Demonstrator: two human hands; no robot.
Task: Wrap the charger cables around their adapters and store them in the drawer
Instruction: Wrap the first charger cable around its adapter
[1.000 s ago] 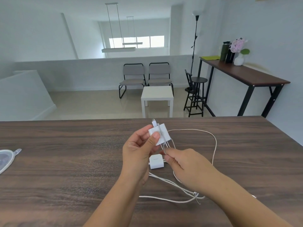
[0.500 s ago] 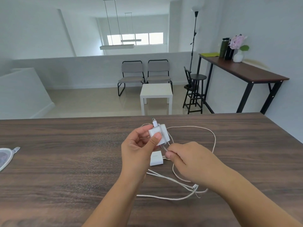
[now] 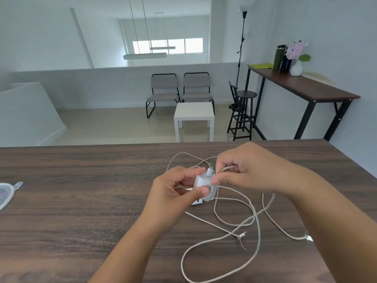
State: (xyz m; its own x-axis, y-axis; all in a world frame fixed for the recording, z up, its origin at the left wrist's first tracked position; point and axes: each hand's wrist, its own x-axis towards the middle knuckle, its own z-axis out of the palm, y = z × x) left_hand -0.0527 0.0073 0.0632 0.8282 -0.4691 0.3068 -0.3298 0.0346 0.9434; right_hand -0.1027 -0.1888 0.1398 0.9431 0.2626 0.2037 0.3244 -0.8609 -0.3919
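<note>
White adapter (image 3: 202, 183) held above the middle of the dark wood-grain table (image 3: 81, 201), toward its far edge; left hand (image 3: 173, 199) pinches it, thumb on the near face and fingers curled behind; a cable plug stands up from the adapter's top; right hand (image 3: 246, 170) just beside it, fingers curled and gripping the white cable (image 3: 226, 168), thumb tip touching the adapter's right side; loose cable (image 3: 258, 227) lies in tangled loops on the table right of centre, running toward the near edge, one loop arching toward the far edge behind the hands; a connector end (image 3: 243, 234) rests on the table among the loops; second white adapter (image 3: 196, 202) lies on the table under the left hand, mostly hidden; pale rounded object (image 3: 7, 194) at the left edge, cut off by the frame
</note>
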